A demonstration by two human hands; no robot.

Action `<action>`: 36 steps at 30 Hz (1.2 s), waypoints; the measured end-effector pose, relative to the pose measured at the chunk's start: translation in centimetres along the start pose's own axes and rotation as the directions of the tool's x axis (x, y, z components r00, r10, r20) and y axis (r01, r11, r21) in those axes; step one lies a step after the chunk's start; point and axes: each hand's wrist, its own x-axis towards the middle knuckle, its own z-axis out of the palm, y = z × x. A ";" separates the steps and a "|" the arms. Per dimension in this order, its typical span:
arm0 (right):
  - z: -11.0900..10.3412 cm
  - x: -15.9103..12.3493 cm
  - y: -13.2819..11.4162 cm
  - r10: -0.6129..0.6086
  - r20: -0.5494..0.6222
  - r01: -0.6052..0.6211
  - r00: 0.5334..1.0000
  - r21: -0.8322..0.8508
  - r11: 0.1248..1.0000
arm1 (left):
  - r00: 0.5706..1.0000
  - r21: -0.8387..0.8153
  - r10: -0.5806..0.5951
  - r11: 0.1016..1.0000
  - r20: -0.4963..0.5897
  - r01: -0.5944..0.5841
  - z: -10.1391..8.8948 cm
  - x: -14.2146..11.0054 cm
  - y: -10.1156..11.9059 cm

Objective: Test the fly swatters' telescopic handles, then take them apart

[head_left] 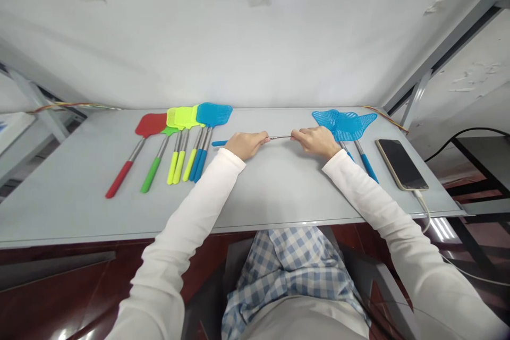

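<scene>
Biggest thing in front of me: the long, flat light-grey table (271, 191). On its L side, a row of plastic fly swatters w/ metal shafts: one red swatter (149, 125), one green swatter (152, 172), yellow swatters (185, 116) & blue swatters (214, 114), heads partly overlapping. On the R side, more blue mesh swatters (350, 128), heads overlapping too, just beyond my R hand. Near them, a black-screened phone w/ a pale edge (401, 164), white charging cable (423, 205) plugged in.

My left hand (247, 145) is clamped on a thin silver metal rod (283, 137), fingers closed, tips pinching it; a slim blue handle (219, 143) pokes out on that hand's L side. My right hand (316, 141) pinches the rod's other visible end, thumb & fingers together. The rod is approx. level betw. both hands, above the table's mid. Can't tell if it joins a mesh head past my R hand.
</scene>
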 end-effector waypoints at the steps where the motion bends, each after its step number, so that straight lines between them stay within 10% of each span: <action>1: -0.1 0.0 0.0 -0.002 -0.006 0.002 1.000 0.001 1.000 | 1.000 0.002 0.003 1.000 0.006 -0.003 -0.1 0.0 -0.1; 23: 0.4 -0.7 3.5 0.074 -0.049 -0.074 0.996 -0.010 0.997 | 0.995 0.039 0.016 0.999 -0.102 -0.012 0.3 -0.8 -4.1; 36: 0.4 -0.4 0.6 0.063 -0.030 -0.062 0.998 0.030 0.998 | 0.989 0.024 -0.096 0.995 -0.113 0.099 -0.3 -0.4 0.1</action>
